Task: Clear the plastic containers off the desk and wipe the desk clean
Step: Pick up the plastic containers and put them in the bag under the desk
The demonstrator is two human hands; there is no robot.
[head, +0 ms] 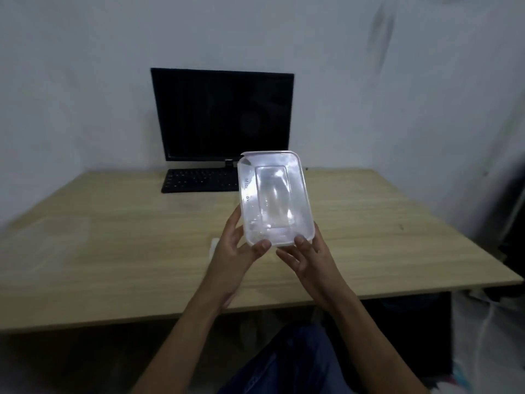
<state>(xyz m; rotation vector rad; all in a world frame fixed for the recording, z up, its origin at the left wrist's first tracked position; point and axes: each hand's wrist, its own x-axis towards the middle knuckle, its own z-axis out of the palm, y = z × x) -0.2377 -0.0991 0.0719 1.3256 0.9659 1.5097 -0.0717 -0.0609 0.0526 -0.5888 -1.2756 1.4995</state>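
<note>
Both hands held one clear plastic container lifted above the wooden surface. The left hand gripped its near left corner, thumb on top, and the right hand pinched the near right corner. Beyond the hands stood a keyboard and a dark monitor.

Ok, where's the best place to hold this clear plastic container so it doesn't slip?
Probably by the two long sides of the clear plastic container, coming from below. It is tilted up, and the left hand and right hand pinch only its near short edge.
</note>
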